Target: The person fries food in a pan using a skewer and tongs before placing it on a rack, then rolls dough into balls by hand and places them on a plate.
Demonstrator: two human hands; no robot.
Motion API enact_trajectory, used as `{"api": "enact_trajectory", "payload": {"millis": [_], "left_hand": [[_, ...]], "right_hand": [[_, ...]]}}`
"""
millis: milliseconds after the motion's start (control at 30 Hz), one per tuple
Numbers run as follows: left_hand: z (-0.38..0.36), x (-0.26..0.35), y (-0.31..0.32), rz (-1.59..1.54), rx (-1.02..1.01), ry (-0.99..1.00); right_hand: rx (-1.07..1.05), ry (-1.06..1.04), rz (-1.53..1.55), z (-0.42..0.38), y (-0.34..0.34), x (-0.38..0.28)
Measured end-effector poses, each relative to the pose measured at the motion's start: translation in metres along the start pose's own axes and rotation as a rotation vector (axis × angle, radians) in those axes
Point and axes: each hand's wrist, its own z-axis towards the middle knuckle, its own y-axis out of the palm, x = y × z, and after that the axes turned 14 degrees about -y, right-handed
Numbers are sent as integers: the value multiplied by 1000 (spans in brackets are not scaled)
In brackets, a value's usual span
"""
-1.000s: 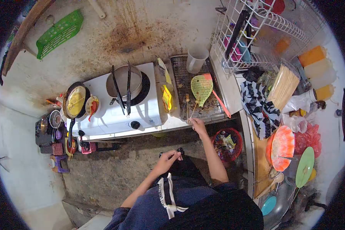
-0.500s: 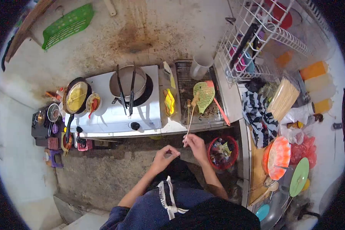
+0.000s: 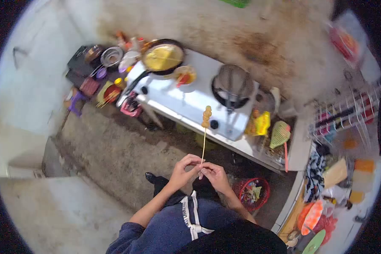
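A wooden skewer (image 3: pixel 204 144) stands nearly upright in front of me, with several brown, fried-looking balls (image 3: pixel 206 117) threaded on its top end. My right hand (image 3: pixel 216 175) pinches the skewer near its lower end. Against it is my left hand (image 3: pixel 185 170), its thumb and fingers closed on the same stretch of stick. Beyond the balls lies the white stove (image 3: pixel 173 97); a frying pan (image 3: pixel 164 58) with a yellowish inside sits on its left, and a lidded-looking pot (image 3: pixel 234 80), blurred, on its right.
A red basket of rubbish (image 3: pixel 255 194) stands on the floor to my right. Right of the stove are a yellow packet (image 3: pixel 263 122) and a green perforated spatula (image 3: pixel 279 134). Farther left, a red bowl (image 3: pixel 111 93) has skewers by it. A white wire rack (image 3: pixel 347 112) hangs at right.
My view has turned left. The skewer has come away from the rack area and is now upright. My left hand has closed on it beside the right.
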Motion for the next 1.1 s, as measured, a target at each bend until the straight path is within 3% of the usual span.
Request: {"api": "enact_trajectory", "payload": {"millis": [167,333,533,700,800,967,1100], "left_hand": [[-58,-3,-127,33,222,-96],[-122,-48,-251,-13,449,-162],[-144,-52,-344,-90,594,-232],[-96,-77,-403,-154,620,-230],[-47,-111,-440,-377,521,-290],[44,-147,-520,-259,398,-365],[108,-170,-580,-113,261,-537]], "right_hand": [[-180,110,29,40,129,29],[-344,253,123,72,259,70],[-435,308,151,119,350,100],[-399,285,96,181,382,140],[-314,280,116,231,392,180],[-180,292,53,326,404,238],[-51,342,162,385,413,298]]}}
